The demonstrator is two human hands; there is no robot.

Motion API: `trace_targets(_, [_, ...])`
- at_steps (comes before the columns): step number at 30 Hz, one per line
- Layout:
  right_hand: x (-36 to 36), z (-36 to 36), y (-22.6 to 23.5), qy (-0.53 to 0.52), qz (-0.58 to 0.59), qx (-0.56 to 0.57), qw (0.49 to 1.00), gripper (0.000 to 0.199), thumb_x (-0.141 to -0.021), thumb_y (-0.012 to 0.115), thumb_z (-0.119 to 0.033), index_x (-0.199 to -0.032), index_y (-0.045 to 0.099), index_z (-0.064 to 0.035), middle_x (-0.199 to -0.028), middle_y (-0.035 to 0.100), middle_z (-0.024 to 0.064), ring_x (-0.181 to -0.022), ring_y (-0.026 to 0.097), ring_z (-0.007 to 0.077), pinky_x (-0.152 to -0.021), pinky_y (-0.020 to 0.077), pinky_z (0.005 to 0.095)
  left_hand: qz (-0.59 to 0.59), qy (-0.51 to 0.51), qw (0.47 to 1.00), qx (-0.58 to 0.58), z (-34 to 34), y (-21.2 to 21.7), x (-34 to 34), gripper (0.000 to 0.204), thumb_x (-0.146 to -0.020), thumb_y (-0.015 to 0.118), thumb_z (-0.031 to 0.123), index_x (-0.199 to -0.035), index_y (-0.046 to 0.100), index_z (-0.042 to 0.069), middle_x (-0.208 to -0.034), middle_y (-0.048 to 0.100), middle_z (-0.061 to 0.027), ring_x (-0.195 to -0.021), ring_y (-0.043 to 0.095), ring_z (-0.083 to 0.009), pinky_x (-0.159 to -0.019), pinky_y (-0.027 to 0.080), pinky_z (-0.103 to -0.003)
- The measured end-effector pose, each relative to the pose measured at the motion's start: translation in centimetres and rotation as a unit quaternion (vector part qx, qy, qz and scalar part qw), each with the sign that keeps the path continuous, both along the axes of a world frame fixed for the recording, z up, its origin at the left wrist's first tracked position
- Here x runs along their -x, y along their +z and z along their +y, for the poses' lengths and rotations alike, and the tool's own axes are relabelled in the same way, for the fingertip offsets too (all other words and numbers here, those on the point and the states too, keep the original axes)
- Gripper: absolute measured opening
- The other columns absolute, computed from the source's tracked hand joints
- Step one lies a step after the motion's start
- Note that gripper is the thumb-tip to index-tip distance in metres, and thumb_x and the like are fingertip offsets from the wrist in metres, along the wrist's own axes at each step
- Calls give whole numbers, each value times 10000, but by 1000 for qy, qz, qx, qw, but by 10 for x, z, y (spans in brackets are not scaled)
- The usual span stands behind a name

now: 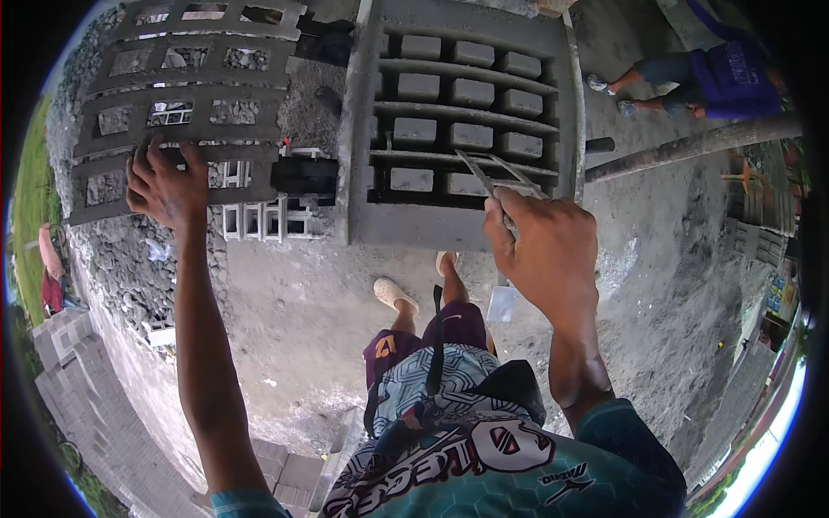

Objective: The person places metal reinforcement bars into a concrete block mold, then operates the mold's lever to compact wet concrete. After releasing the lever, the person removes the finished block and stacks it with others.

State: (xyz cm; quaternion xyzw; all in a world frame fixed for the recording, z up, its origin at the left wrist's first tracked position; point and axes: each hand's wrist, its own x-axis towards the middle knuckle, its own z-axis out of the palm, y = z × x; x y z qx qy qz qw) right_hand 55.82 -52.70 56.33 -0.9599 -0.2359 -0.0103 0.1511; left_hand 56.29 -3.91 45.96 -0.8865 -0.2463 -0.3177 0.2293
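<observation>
My left hand (173, 186) is curled over the near bar of a large grey grid frame (181, 91), its fingertips by an opening. The grid has rows of rectangular holes, with gravel showing through them. My right hand (548, 250) pinches the near end of a thin, narrow grey metal frame (495, 175) with crossbars. That piece slants over the near right corner of a block mould (458, 223). Inside the mould, rows of rectangular grey cores (472, 95) stand between dark slots and long dividers. My right fingers hide the held end.
Hollow concrete blocks (272, 221) stand under and beside the grid. A gravel heap (134, 276) lies at the left. A thick pole (695, 147) juts out right of the mould. Another person (725, 79) is at the far right. Stacked blocks (95, 388) fill the lower left.
</observation>
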Motion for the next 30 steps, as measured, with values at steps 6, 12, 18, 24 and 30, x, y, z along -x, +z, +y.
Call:
trace_targets(6, [16,2,-1,-8,-6,16,1000,188,-964,709,-219,-1034,763,-54,-668,690,117,-594,673,323,-642,524,427,-1,-11,1000,8,3,0,0,593,-952,574,567,-1409,625,194,-1461,580,-58,-1457,443,-291,-1176,257,-587])
trace_targets(12, [25,0,-13,-19,-43,10,999,203,-975,706,-244,-1041,767,-61,-684,703,119,-611,689,317,-646,533,421,9,-1,1000,6,0,3,-6,574,-954,580,553,-1403,632,200,-1453,586,-60,-1461,442,-285,-1175,255,-594])
trace_targets(18, [9,-2,-1,-10,-25,7,1000,245,-1001,689,-287,-974,759,-54,-671,697,136,-593,686,339,-616,531,447,-4,0,1000,4,0,1,-1,550,-946,604,537,-1387,643,210,-1453,595,-43,-1453,463,-261,-1163,276,-567])
trace_targets(24, [-64,-22,42,-35,3,0,999,393,-1037,668,-383,-914,745,-18,-601,608,152,-498,579,327,-567,487,424,-9,-9,1000,0,-7,4,-1,516,-941,631,515,-1354,655,206,-1426,618,-35,-1437,492,-262,-1152,289,-549])
trace_targets(30, [-117,-65,88,-158,151,-182,959,464,-1034,676,-478,-929,752,-33,-541,520,16,-435,496,164,-507,417,362,-31,-10,999,15,-5,4,1,481,-939,638,492,-1320,667,200,-1416,624,-29,-1430,503,-257,-1153,300,-537])
